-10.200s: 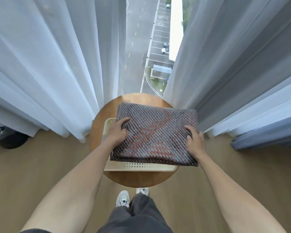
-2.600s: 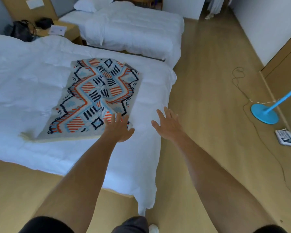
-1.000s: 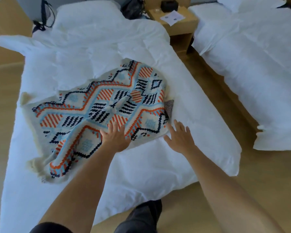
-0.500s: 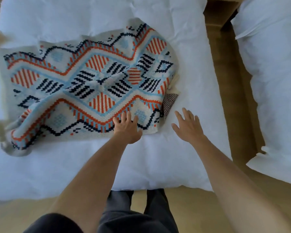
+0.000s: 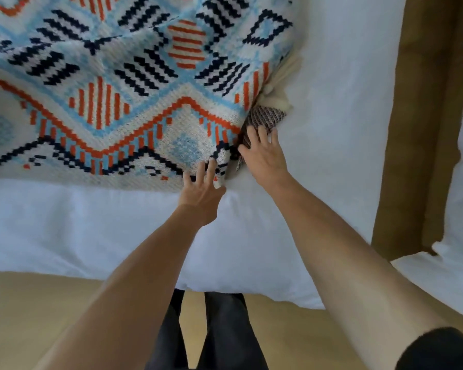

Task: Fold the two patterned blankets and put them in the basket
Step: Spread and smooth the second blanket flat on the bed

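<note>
Head view: I see the blanket (image 5: 123, 84) spread on the white bed (image 5: 332, 129), filling the far left.
Left hand (image 5: 201, 190): fingers straight, resting on the blanket's near right corner.
Right hand (image 5: 262, 153): fingers spread flat, touching the turned-up reverse just right of that corner.
Floor (image 5: 24, 316): nearest me.

Both my arms are stretched forward and bare, running up from the bottom corners and drawing in toward each other at the wrists. My left hand (image 5: 201, 190) is palm down with its fingers (image 5: 211, 166) straight and a little spread, thumb out to the right. My right hand (image 5: 262, 153) sits just ahead and to the right of it, also palm down, fingers straight and close together, the two hands near but apart.
</note>
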